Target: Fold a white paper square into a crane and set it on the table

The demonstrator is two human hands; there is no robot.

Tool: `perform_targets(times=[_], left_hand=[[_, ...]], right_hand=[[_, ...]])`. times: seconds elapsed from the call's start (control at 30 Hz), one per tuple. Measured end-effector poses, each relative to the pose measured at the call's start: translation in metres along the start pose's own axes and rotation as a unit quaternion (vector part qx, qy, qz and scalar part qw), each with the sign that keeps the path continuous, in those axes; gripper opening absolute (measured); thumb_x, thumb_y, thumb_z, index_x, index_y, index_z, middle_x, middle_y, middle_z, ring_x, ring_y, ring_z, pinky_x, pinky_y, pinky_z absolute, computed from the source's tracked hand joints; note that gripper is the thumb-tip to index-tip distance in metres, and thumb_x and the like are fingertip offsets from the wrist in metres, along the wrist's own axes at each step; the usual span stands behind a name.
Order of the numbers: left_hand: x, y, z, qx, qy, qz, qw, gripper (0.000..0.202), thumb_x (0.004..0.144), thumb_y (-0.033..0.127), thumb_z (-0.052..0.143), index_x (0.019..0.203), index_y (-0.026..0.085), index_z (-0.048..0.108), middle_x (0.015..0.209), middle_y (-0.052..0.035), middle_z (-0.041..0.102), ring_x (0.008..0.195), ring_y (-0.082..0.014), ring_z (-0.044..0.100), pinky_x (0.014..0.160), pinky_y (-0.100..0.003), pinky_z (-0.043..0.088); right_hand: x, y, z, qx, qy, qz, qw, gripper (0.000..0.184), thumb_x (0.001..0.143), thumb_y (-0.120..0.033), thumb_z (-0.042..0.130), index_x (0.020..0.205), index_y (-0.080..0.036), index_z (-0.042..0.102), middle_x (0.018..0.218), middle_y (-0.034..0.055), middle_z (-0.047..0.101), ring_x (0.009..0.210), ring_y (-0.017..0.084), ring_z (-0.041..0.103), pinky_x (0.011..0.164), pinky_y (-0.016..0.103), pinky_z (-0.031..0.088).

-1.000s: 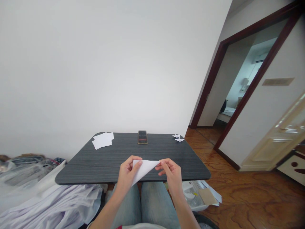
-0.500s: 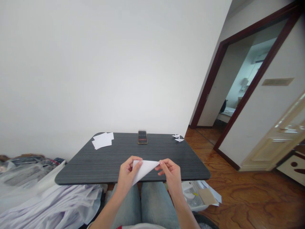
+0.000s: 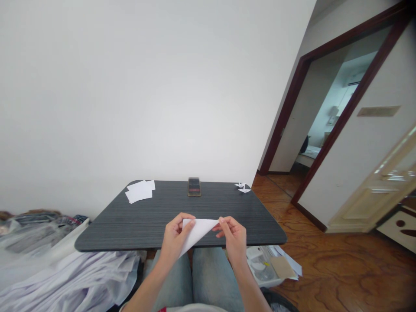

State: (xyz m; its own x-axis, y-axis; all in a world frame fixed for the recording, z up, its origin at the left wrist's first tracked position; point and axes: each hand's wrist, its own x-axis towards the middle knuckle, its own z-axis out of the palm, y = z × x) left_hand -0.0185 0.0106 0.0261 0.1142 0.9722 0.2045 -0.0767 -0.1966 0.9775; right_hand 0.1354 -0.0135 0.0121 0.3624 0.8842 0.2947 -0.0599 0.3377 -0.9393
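Note:
A folded sheet of white paper (image 3: 197, 231), shaped like a triangle, is held over the table's near edge. My left hand (image 3: 175, 234) grips its left side, thumb on the front face and fingers behind. At the paper's right tip, my right hand (image 3: 232, 234) pinches the corner between thumb and forefinger, its other fingers loosely curled. Two small white origami cranes (image 3: 244, 190) sit at the table's far right corner. Several loose white paper sheets (image 3: 140, 191) overlap at the far left.
The dark wood-grain table (image 3: 130, 225) stands against a white wall. A small dark framed object (image 3: 194, 186) rests at its back middle. Below on the right is a bin (image 3: 264, 264) with papers; on the left lie heaped white cloth and plastic (image 3: 71, 277).
Both hands and the folded paper have shifted very slightly to the right. The grip on the paper is unchanged.

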Motion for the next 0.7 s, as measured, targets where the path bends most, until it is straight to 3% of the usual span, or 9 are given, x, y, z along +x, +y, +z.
perform_targets(times=[0.2,0.33,0.47,0.7], left_hand=[[0.0012,-0.0019,-0.004,-0.002,0.016,-0.004,1.0,0.024,0.066,0.034,0.061,0.076,0.013,0.057,0.048,0.0037,0.054,0.041,-0.0073,0.041,0.04,-0.016,0.026],[0.0004,-0.002,-0.0031,0.0,0.012,-0.005,1.0,0.024,0.066,0.034,0.061,0.077,0.013,0.057,0.048,0.0032,0.055,0.042,-0.0075,0.042,0.041,-0.016,0.027],[0.0,-0.0003,-0.0002,0.005,0.006,-0.002,1.0,0.024,0.065,0.035,0.061,0.076,0.013,0.058,0.047,0.0036,0.055,0.041,-0.0073,0.041,0.04,-0.016,0.027],[-0.002,0.0019,0.0029,0.005,0.003,-0.005,1.0,0.024,0.065,0.034,0.061,0.076,0.013,0.058,0.046,0.0039,0.054,0.04,-0.0074,0.041,0.04,-0.016,0.027]], right_hand=[[0.0039,0.0044,-0.004,0.013,0.018,0.005,1.0,0.028,0.076,-0.039,0.054,0.064,-0.014,0.06,0.062,0.0042,0.065,0.055,0.014,0.062,0.04,0.018,0.045],[0.0026,0.004,-0.0023,0.017,-0.012,0.008,1.0,0.023,0.074,-0.038,0.057,0.071,-0.015,0.06,0.062,0.0028,0.065,0.058,0.014,0.062,0.04,0.017,0.045],[0.001,0.0026,0.0006,-0.006,-0.042,0.015,0.999,0.02,0.072,-0.034,0.06,0.067,-0.014,0.059,0.056,0.0022,0.063,0.055,0.013,0.06,0.042,0.017,0.044],[0.0009,0.0042,0.0,0.002,-0.038,0.011,0.999,0.024,0.076,-0.035,0.056,0.063,-0.014,0.056,0.052,0.001,0.06,0.051,0.012,0.057,0.041,0.017,0.043]])
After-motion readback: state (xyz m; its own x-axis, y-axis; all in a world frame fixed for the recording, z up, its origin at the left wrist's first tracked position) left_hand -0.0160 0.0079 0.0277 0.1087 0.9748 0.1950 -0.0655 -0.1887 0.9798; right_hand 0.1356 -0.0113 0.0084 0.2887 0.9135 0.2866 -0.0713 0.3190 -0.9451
